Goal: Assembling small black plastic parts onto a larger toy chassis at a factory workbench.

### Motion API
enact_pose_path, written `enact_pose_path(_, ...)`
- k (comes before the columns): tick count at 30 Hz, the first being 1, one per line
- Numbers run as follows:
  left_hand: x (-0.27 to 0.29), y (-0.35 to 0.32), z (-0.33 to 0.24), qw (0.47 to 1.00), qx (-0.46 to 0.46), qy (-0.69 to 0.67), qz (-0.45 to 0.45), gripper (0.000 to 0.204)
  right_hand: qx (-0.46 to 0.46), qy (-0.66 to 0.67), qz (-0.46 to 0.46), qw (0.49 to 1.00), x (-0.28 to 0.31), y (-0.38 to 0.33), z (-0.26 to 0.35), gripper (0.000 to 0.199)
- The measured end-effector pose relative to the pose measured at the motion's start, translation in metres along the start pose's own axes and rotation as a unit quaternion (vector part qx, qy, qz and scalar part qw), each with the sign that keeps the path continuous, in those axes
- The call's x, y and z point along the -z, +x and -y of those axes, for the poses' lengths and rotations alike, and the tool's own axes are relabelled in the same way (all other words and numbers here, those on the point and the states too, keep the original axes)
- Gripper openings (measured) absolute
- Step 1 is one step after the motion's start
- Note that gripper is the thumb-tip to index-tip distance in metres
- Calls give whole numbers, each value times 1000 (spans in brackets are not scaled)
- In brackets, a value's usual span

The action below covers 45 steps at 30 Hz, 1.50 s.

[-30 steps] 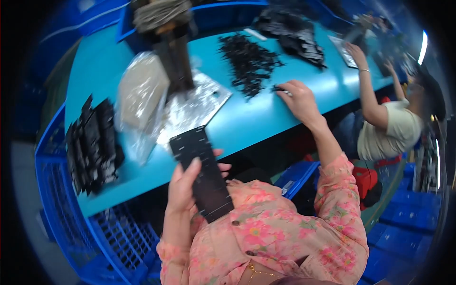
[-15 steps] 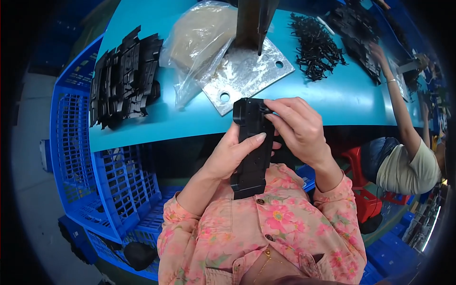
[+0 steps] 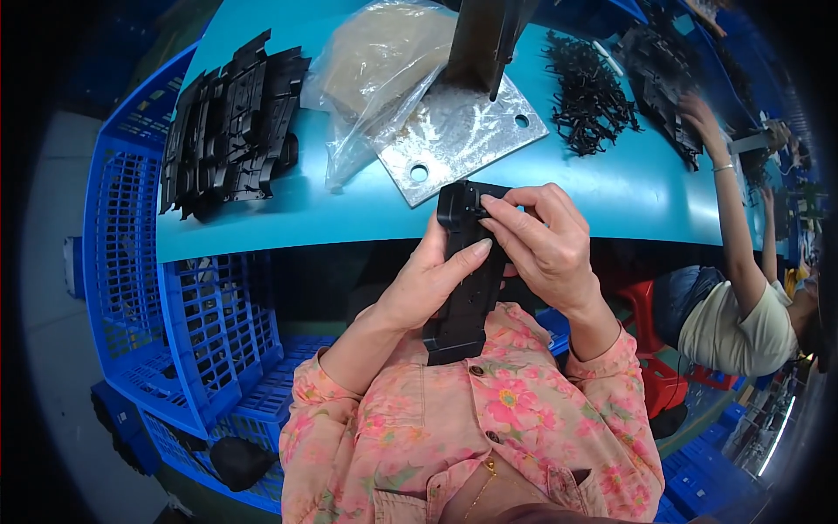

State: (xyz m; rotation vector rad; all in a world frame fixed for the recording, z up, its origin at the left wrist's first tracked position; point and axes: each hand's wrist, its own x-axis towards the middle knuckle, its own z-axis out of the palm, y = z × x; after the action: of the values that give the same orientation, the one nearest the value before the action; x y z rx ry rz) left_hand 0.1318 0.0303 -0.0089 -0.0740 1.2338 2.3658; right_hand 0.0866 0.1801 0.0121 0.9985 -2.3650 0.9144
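From my remote seat I make out smooth black plastic with a dull sheen on the long part, scuffed shiny metal on the plate, crinkled glossy clear plastic on the bag, and matt cloth on the shirt.

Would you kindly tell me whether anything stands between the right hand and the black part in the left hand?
Nothing visible does: the right hand is right at the upper end of the black part, which the left hand holds. The metal plate lies beyond them, not in between.
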Motion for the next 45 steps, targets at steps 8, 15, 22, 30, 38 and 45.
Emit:
enact_pose_path(8, -5, -3, -4, 1000, -25, -20, 3, 45, 42, -33, -2, 999, 4, 1, 2, 31)
enact_pose_path(15, -4, -4, -3, 999, -40, 32, 17, 42, 0, 44, -25, 999, 2, -2, 4, 26)
enact_pose_path(22, -4, -6, -4, 999, -38, 15, 30, 43, 24, 73, -17, 997, 2, 3, 5, 22)
enact_pose_path(30, 0, -7, 2, 997, -49, 54, 17, 45, 48, 53, 3, 997, 4, 2, 4, 24)
enact_pose_path(38, 0, -1, -6, 989, -36, -141, -25, 30, 73, 41, 39, 996, 8, 5, 11, 33)
enact_pose_path(45, -1, 0, -3, 987, -13, -134, -87, 28, -90, 303, 110, 942, 25, 7, -6, 23)
